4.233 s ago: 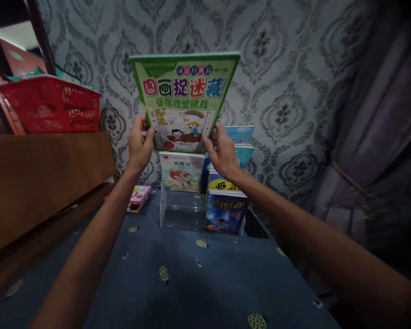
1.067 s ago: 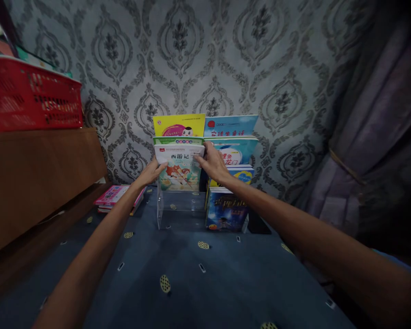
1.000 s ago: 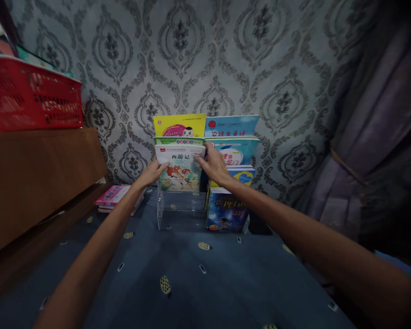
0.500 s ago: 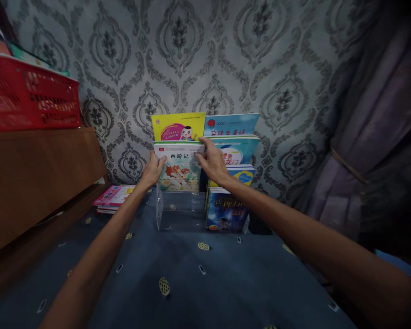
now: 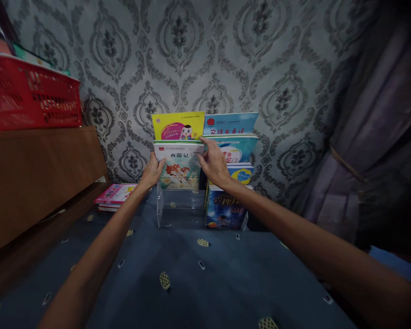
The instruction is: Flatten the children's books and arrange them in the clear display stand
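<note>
My left hand (image 5: 152, 170) grips the left edge of a pale picture book (image 5: 181, 170) with a red-caped figure on its cover. At its upper right edge, my right hand (image 5: 214, 160) holds the same book, thumb in front and fingers behind. The book stands upright in a clear acrylic rack (image 5: 160, 212), above the rack's lowest front tier. Behind it rises a yellow book (image 5: 178, 119). To the right, light blue books (image 5: 239, 119) stand in the back tiers, partly covered by my right hand. A dark blue book (image 5: 226, 211) fills the front right tier.
A small stack of pink-covered books (image 5: 114, 194) lies left of the rack. Further left, a red plastic basket (image 5: 37, 93) sits on a brown wooden cabinet (image 5: 44, 183). Patterned dark blue cloth (image 5: 140, 278) covers the surface. A tied curtain (image 5: 349, 169) hangs at right.
Both hands keep their hold on the pale picture book, which stays nearly in place. The view has shifted very slightly.
</note>
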`<action>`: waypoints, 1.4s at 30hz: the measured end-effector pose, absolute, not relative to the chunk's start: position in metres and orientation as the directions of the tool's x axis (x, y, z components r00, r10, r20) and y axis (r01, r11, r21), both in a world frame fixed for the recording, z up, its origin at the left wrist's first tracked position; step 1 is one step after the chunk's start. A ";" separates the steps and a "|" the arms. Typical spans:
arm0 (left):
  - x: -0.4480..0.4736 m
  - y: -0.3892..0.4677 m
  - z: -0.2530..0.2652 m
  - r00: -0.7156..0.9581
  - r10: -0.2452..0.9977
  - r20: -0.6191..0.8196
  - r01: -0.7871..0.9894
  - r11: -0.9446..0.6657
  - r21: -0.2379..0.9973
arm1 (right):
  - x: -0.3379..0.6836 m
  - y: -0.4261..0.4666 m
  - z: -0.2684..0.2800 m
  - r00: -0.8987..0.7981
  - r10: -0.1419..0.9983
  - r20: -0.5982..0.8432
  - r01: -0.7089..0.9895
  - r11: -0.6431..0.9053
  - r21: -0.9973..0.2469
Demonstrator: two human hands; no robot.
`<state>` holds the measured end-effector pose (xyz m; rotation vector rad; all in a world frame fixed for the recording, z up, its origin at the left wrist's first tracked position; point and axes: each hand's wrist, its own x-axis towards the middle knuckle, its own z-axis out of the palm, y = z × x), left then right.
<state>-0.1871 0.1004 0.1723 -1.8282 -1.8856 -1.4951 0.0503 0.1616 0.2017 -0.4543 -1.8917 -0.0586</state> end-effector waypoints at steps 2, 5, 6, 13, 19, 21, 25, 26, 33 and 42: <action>-0.188 0.099 0.171 -0.247 0.689 0.681 0.819 -0.226 0.527 | 0.053 0.161 0.201 -0.280 0.299 0.912 0.327 0.923 -0.202; -0.190 0.097 0.169 -0.228 0.685 0.692 0.831 -0.234 0.505 | 0.057 0.159 0.198 -0.254 0.318 0.913 0.311 0.921 -0.235; -0.190 0.097 0.168 -0.224 0.689 0.690 0.834 -0.231 0.501 | 0.059 0.159 0.197 -0.243 0.324 0.914 0.305 0.920 -0.245; -0.197 0.094 0.158 -0.207 0.686 0.698 0.834 -0.248 0.492 | 0.073 0.143 0.185 -0.252 0.362 0.897 0.249 0.920 -0.302; -0.199 0.093 0.155 -0.217 0.681 0.700 0.842 -0.232 0.487 | 0.072 0.140 0.170 -0.326 0.429 0.842 0.256 0.898 -0.358; -0.198 0.092 0.155 -0.212 0.683 0.699 0.848 -0.226 0.479 | 0.069 0.142 0.166 -0.350 0.472 0.809 0.269 0.878 -0.396; -0.197 0.093 0.156 -0.214 0.688 0.693 0.864 -0.199 0.463 | 0.062 0.143 0.161 -0.349 0.524 0.777 0.268 0.850 -0.454; -0.197 0.093 0.156 -0.216 0.690 0.691 0.866 -0.191 0.461 | 0.060 0.144 0.161 -0.329 0.533 0.780 0.262 0.845 -0.467; -0.198 0.095 0.155 -0.197 0.701 0.685 0.877 -0.186 0.442 | 0.047 0.155 0.164 -0.284 0.693 0.662 0.281 0.721 -0.634; -0.205 0.100 0.151 -0.167 0.703 0.692 0.897 -0.183 0.402 | 0.040 0.158 0.167 -0.311 0.801 0.512 0.278 0.592 -0.757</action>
